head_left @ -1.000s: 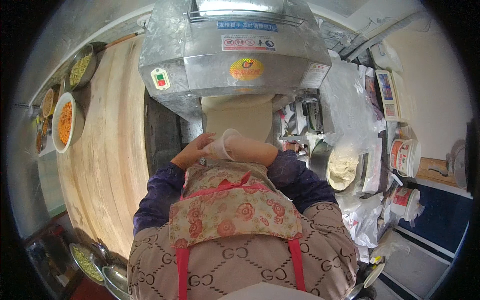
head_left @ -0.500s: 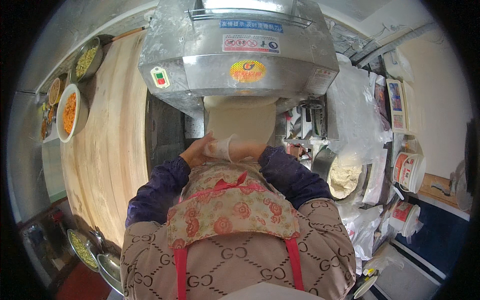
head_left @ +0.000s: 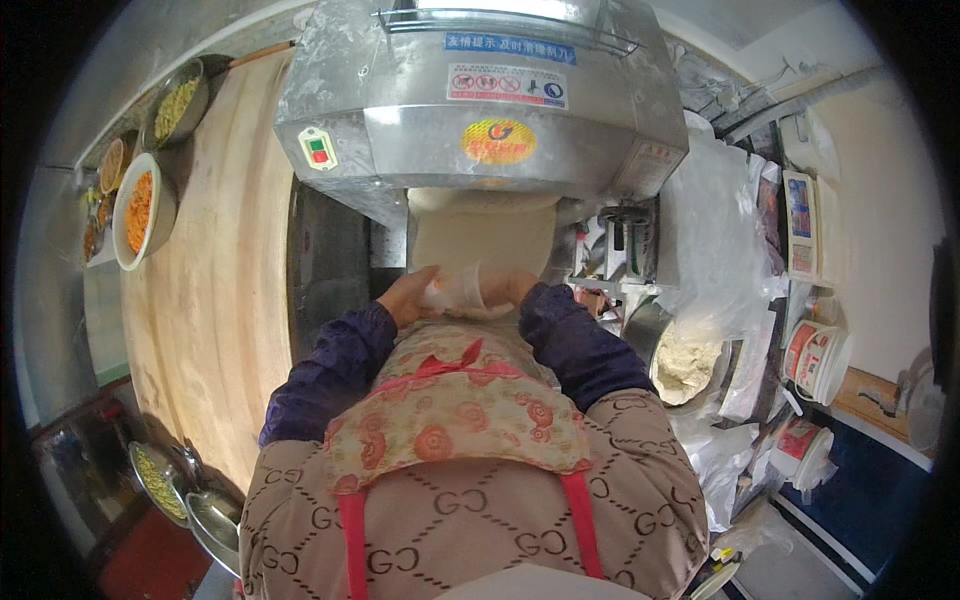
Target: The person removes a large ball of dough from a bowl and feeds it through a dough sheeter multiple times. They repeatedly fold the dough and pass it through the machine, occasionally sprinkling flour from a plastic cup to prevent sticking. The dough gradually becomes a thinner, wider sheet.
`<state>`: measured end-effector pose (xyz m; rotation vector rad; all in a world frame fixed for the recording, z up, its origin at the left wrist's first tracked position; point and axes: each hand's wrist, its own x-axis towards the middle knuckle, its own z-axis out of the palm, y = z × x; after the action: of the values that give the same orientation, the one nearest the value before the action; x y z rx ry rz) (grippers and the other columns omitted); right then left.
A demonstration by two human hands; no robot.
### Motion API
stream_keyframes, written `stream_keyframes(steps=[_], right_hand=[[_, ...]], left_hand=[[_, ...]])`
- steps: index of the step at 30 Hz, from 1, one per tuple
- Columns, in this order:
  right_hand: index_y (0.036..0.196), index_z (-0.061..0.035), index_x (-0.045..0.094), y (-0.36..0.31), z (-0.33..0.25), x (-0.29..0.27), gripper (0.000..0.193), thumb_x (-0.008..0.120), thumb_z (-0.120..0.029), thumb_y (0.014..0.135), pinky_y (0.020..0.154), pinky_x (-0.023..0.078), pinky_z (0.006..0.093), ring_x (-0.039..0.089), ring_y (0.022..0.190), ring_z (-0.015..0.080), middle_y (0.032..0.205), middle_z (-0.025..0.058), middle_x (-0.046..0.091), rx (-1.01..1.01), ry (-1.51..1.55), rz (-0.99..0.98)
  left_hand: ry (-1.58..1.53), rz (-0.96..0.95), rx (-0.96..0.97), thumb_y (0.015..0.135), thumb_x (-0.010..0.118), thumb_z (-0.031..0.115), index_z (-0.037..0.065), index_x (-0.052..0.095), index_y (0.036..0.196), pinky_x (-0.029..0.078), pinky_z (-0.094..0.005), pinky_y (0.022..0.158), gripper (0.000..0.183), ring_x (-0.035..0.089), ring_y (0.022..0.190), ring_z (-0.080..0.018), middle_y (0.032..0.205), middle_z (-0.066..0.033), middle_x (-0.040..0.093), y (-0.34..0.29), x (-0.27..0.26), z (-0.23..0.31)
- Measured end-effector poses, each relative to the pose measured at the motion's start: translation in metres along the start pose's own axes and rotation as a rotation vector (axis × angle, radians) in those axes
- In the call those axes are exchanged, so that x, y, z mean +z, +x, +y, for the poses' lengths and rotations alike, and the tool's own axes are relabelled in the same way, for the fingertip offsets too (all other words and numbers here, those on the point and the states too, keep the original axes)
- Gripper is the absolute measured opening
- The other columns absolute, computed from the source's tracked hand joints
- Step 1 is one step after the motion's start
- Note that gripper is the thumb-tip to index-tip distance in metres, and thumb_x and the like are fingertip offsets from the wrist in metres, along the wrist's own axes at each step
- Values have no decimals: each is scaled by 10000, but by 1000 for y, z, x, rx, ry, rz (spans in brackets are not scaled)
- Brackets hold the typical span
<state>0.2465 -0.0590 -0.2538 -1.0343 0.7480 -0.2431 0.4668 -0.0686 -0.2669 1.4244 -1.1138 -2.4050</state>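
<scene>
A metal dough sheeter (head_left: 400,150) stands in front of me, and a pale sheet of dough (head_left: 480,240) hangs out below its housing. Close to my apron, my left hand (head_left: 408,297) is closed around a whitish, translucent plastic cup (head_left: 455,290), tipped on its side in front of the dough. My right hand (head_left: 505,287) is at the cup's right end, which faces my right sleeve. Its fingers are hidden by the cup and smeared by motion, so I cannot make out whether they hold anything.
To the left lies a wooden worktop (head_left: 215,260) with a bowl of shredded orange filling (head_left: 139,214) and a bowl of chopped green filling (head_left: 176,110). At right, a metal bowl holds pale dough (head_left: 685,362). White plastic sheeting (head_left: 710,230) and tubs (head_left: 817,362) stand beyond it.
The cup and both hands have shifted slightly right. My right hand has drawn back out of the cup toward the right, where more of the hand shows.
</scene>
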Motion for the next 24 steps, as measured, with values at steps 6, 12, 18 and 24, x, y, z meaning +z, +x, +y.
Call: stream_keyframes(steps=[6, 12, 18, 24], right_hand=[[1209, -29, 630, -16, 4, -21, 440, 581, -374, 942, 878, 474, 343, 599, 992, 181, 1133, 90, 672, -18, -247, 98], [1208, -88, 654, -29, 53, -71, 320, 580, -220, 925, 980, 440, 398, 570, 1113, 301, 1246, 166, 593, -111, -689, 338], [1185, -108, 671, -15, 145, -95, 316, 579, -210, 901, 998, 442, 430, 560, 1149, 383, 1225, 198, 607, -252, -1104, 422], [1174, -81, 661, 30, 163, -114, 307, 576, -168, 891, 981, 447, 415, 546, 1154, 358, 1205, 197, 612, -22, -1281, 352]], left_hand=[[810, 78, 532, 820, 772, 314, 43, 480, 1336, 510, -374, 907, 652, 593, 1121, -269, 1200, -160, 610, 27, -37, -58], [699, 132, 510, 842, 720, 107, 42, 453, 1325, 501, -334, 947, 555, 578, 1112, -231, 1183, -121, 593, -11, -49, -76], [-667, 342, 81, 949, 608, 291, 82, 491, 1275, 521, -369, 890, 405, 586, 1054, -301, 1152, -101, 584, -33, -51, -90], [-343, 403, 262, 945, 590, 198, 81, 491, 1284, 523, -364, 909, 371, 556, 1120, -261, 1205, -111, 570, -58, -66, -113]])
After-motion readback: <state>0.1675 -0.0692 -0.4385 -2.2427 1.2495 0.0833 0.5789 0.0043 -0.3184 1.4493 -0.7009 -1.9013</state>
